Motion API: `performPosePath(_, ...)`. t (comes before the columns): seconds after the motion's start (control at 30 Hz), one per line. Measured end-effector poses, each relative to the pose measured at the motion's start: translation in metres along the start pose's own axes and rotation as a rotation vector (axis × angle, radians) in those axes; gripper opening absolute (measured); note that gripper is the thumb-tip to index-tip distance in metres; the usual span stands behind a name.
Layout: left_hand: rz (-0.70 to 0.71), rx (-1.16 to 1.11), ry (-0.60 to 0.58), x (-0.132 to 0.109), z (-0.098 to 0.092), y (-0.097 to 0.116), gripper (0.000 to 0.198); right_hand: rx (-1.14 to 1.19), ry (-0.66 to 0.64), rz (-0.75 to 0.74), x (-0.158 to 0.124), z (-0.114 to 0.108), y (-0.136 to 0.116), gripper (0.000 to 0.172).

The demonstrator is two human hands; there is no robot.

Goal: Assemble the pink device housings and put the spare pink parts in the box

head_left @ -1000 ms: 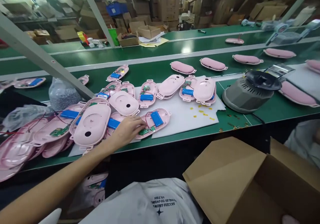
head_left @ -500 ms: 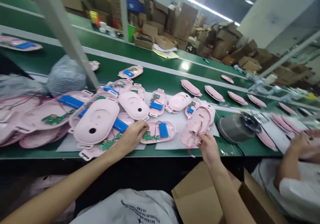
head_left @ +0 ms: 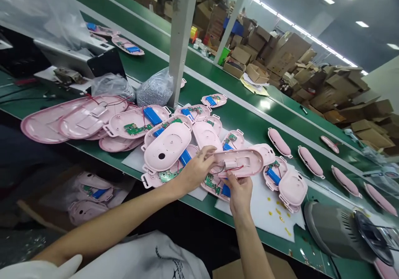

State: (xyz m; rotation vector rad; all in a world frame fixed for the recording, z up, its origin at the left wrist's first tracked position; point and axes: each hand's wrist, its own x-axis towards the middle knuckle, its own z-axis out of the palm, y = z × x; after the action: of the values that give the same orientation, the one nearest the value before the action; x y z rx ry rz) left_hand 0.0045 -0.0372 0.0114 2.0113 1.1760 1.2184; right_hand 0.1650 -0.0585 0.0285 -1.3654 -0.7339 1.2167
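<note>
A pink plastic shell half (head_left: 254, 160), hollow side showing, is held up over the bench with thin red wires along it. My right hand (head_left: 240, 189) grips its lower edge, the thumb on the inside by the wires. Curled fingers of my left hand (head_left: 199, 166) close on the shell's left end; what the fingertips pinch is partly hidden. Directly beneath lies another pink shell with a green circuit board (head_left: 212, 183) and a blue battery (head_left: 226, 191), partly covered by the hands and held shell. A closed pink casing (head_left: 168, 146) rests to the left.
Pink shells (head_left: 90, 119) are piled at left near a bag of small parts (head_left: 155, 88) and a metal post (head_left: 182, 42). A grey machine (head_left: 330, 229) stands at right. Yellow scraps (head_left: 281, 218) lie on white foam (head_left: 258, 212). Pink casings (head_left: 310, 161) line the green belt.
My right hand has brought the pink shell half leftward over the shell with the circuit board. My left hand has left that lower shell and closed on the held one. The view has turned left.
</note>
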Motion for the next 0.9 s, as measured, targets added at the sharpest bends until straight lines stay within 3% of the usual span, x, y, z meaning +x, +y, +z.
performPosePath(0.1, -0.054, -0.16, 0.035, -0.003, 0.007, 0.0, 0.018, 0.032, 0.003, -0.035, -0.005, 0.001, 0.004, 0.056)
performPosePath(0.17, -0.188, -0.318, 0.098, -0.004, 0.01, 0.002, 0.01, 0.023, -0.022, -0.026, -0.005, -0.004, 0.006, 0.056)
performPosePath(0.27, -0.426, -0.567, 0.076, -0.003, 0.013, 0.005, 0.028, -0.139, -0.014, -0.048, -0.003, -0.016, -0.001, 0.06)
performPosePath(0.33, -0.507, -0.651, 0.053, -0.001, 0.014, 0.006, 0.031, -0.404, 0.138, -0.245, 0.001, -0.023, -0.017, 0.062)
performPosePath(0.4, -0.542, -0.67, 0.069, -0.001, 0.015, 0.008, 0.032, -0.756, 0.212, -0.551, 0.009, -0.023, -0.041, 0.06)
performPosePath(0.43, -0.549, -0.67, 0.081, -0.001, 0.015, 0.008, 0.033, -0.94, 0.139, -0.689, 0.015, -0.02, -0.052, 0.057)
performPosePath(0.5, -0.543, -0.667, 0.095, -0.002, 0.016, 0.009, 0.033, -1.261, -0.222, -0.849, 0.029, -0.011, -0.071, 0.041)
performPosePath(0.57, -0.517, -0.656, 0.116, -0.003, 0.017, 0.009, 0.032, -1.455, -0.597, -0.821, 0.043, -0.001, -0.08, 0.023)
performPosePath(0.6, -0.507, -0.651, 0.128, -0.004, 0.017, 0.009, 0.031, -1.496, -0.694, -0.772, 0.049, 0.004, -0.08, 0.019)
performPosePath(0.63, -0.501, -0.651, 0.135, -0.005, 0.017, 0.008, 0.03, -1.508, -0.729, -0.727, 0.053, 0.007, -0.078, 0.02)
performPosePath(0.8, -0.529, -0.723, 0.127, -0.009, 0.017, 0.004, 0.033, -1.399, -0.557, -0.667, 0.052, 0.006, -0.061, 0.024)
performPosePath(0.9, -0.55, -0.754, 0.093, -0.01, 0.017, 0.003, 0.035, -1.375, -0.562, -0.658, 0.05, 0.004, -0.054, 0.025)
